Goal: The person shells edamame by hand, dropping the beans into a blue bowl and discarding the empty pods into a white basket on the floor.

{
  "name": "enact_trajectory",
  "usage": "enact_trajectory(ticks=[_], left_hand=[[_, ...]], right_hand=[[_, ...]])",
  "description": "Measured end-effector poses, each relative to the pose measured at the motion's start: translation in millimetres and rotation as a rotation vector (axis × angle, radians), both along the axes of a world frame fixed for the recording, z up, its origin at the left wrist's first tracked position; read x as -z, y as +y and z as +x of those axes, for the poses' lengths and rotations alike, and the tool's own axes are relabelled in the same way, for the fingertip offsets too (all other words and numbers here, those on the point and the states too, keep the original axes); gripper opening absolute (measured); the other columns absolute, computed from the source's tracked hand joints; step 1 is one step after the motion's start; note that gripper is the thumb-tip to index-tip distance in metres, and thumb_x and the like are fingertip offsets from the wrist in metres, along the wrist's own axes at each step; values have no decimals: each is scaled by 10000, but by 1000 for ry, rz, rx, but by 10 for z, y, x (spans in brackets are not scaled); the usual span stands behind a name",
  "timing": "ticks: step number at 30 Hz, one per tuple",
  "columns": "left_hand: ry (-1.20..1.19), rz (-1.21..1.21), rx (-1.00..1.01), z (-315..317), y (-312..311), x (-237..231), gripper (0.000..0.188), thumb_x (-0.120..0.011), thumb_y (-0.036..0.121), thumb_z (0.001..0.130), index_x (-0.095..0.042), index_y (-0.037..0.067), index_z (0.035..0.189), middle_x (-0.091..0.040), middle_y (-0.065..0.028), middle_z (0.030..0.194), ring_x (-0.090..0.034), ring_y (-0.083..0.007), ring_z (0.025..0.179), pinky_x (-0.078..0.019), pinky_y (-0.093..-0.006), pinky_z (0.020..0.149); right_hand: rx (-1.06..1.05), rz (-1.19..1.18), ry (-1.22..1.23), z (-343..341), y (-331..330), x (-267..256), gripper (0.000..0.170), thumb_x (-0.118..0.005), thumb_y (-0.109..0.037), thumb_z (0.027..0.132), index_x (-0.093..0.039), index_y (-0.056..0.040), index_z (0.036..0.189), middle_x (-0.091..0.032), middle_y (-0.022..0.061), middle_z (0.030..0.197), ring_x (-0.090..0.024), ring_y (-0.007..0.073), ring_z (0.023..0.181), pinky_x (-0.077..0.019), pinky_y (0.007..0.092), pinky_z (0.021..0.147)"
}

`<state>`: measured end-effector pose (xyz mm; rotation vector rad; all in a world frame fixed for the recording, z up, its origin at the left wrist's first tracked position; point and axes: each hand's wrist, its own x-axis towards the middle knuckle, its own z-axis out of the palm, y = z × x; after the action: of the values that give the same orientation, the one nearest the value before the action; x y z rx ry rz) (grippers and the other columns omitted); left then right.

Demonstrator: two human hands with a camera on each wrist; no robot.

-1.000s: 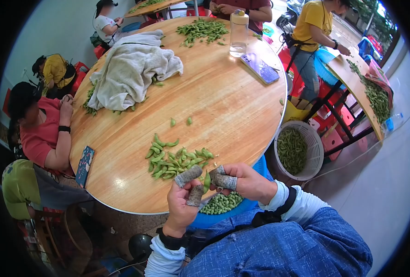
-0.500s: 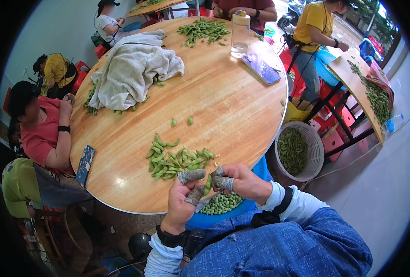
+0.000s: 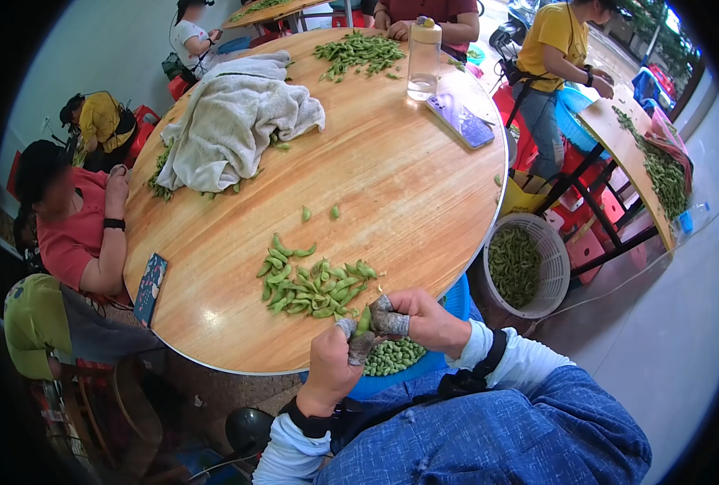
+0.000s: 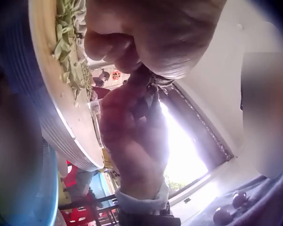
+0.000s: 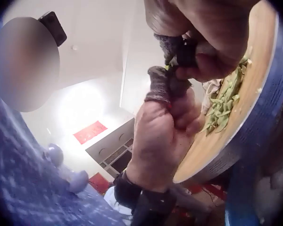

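Note:
Over the near table edge, in the head view, both hands meet at one green edamame pod (image 3: 364, 320). My left hand (image 3: 332, 365) pinches its lower end, thumb and forefinger wrapped in grey cloth finger covers. From the other side my right hand (image 3: 431, 320) grips the pod between similarly covered fingertips. Below them sits a blue basin (image 3: 458, 299) holding shelled green beans (image 3: 393, 357). In the right wrist view, the left hand (image 5: 160, 127) touches the right hand (image 5: 207, 33) at the fingertips, which hide most of the pod. A heap of unshelled pods (image 3: 311, 287) lies just beyond.
The round wooden table (image 3: 408, 210) carries a grey cloth (image 3: 234, 121) over more pods, a water bottle (image 3: 423, 65), a phone (image 3: 461, 121) and a dark patterned case (image 3: 150, 289). A white basket (image 3: 555, 267) of pods stands right. Other people sit around.
The left hand has turned inward and moved right, bringing its covered fingers tight against the right hand's. The pod stays pinched between both hands, now less visible.

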<state>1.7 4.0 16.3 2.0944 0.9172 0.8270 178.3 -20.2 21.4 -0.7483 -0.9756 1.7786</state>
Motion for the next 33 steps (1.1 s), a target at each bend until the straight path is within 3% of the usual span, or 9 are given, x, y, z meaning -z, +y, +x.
enact_trajectory(ticks=[4,7,10,13,16,19,21,27,33], left_hand=[[-316,-349,-66,-1,-51,45,145,-554,134,823,-539,-6,854,-570,-104,674,-551,-216,554,-433,-299,519],[-800,-1051,-124,-1,-47,6,151,-539,151,851,-539,0,845,-550,-35,665,-523,-119,566,-425,-256,521],[-987,-1285,9,-50,4,70,142,-564,149,845,-538,9,842,-538,-6,680,-493,-80,569,-417,-228,532],[-566,-756,-81,11,-20,18,143,-567,140,843,-532,2,826,-539,-8,673,-474,-58,574,-405,-216,529],[-398,-617,-113,53,-91,-44,84,-549,86,832,-524,6,826,-535,-7,667,-465,-49,594,-396,-208,535],[-332,-565,57,-72,-50,-2,44,-519,50,822,-514,10,839,-539,-4,675,-476,-50,618,-385,-199,542],[-296,-641,73,-100,-61,-16,34,-502,38,818,-513,14,840,-529,1,672,-465,-55,613,-375,-200,537],[-398,-941,-51,-25,-115,169,126,-411,-24,744,-510,20,807,-484,17,673,-418,-60,589,-346,-197,521],[-358,-1055,-34,4,-180,170,206,-377,-40,698,-518,18,837,-483,21,699,-424,-64,635,-353,-201,560]], right_hand=[[27,113,10,-64,35,165,165,-534,-124,865,-568,16,945,-597,22,896,-530,81,845,-430,238,776],[20,228,-20,-86,81,220,165,-525,-124,870,-564,16,949,-595,20,901,-521,79,853,-424,240,779],[20,304,-117,-56,82,222,161,-513,-116,874,-558,17,953,-592,17,893,-514,80,843,-422,241,773],[25,227,-175,-20,61,134,161,-515,-112,870,-557,18,955,-593,17,868,-516,84,823,-424,243,757],[-3,226,-286,47,14,10,157,-528,-111,860,-565,19,940,-596,32,840,-521,87,807,-430,245,734],[-42,329,-417,99,-11,-47,152,-549,-110,841,-573,22,911,-598,63,809,-536,104,778,-438,254,699],[-37,347,-382,100,-29,-94,137,-568,-94,815,-576,23,884,-600,101,787,-568,151,743,-444,271,667],[26,676,-925,9,-94,-199,146,-593,-32,640,-549,13,772,-537,205,723,-527,386,711,-426,405,597],[45,663,-905,18,-172,-120,115,-585,-37,648,-547,3,749,-543,186,687,-533,381,671,-424,417,578]])
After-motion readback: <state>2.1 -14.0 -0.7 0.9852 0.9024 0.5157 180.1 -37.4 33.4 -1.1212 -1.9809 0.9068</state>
